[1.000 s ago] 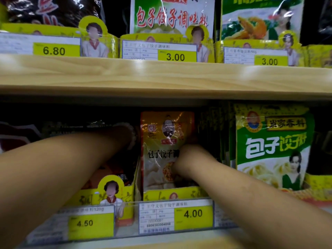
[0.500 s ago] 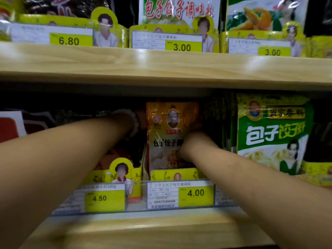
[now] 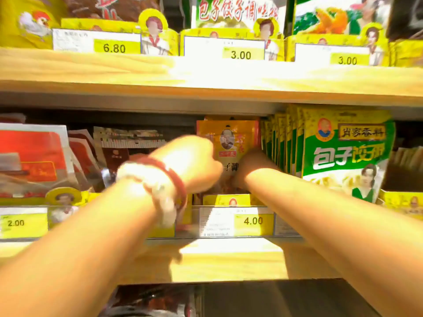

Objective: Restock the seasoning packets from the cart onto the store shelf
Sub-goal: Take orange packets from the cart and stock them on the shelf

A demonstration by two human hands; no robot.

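Landmark: 4.00 price tag (image 3: 253,221) on the lower shelf rail; all places given relative to it.
Far left of tag: red-and-white packets (image 3: 32,156) leaning in their tray, above a 2.00 price tag (image 3: 16,223).
Left of tag: dark brown packets (image 3: 119,147), partly hidden by the left forearm.
Left hand (image 3: 190,163): up-left of the tag, motion-blurred, back of hand to the camera, a red and a white bracelet (image 3: 164,179) on the wrist. Fingers hidden; grip cannot be told.
Orange seasoning packets (image 3: 229,138): directly above the tag, upright in their yellow display tray (image 3: 226,199), top edge just under the upper shelf board (image 3: 206,88).
Right hand (image 3: 250,165): above the tag, in shadow against the packets' right side. Fingers not visible; open or gripping cannot be told.
Right of tag: row of green dumpling-seasoning packets (image 3: 343,154), upright, just beside the orange stack.
Change: a second ago the left hand was reaching deep behind the dark packets; now it has pulled forward to the orange stack's left face. Right hand stays at the stack.
Reading: packets look seated in their slot; judged step is squaring up and withdrawing. Next load from the cart likely follows; cart not in view.
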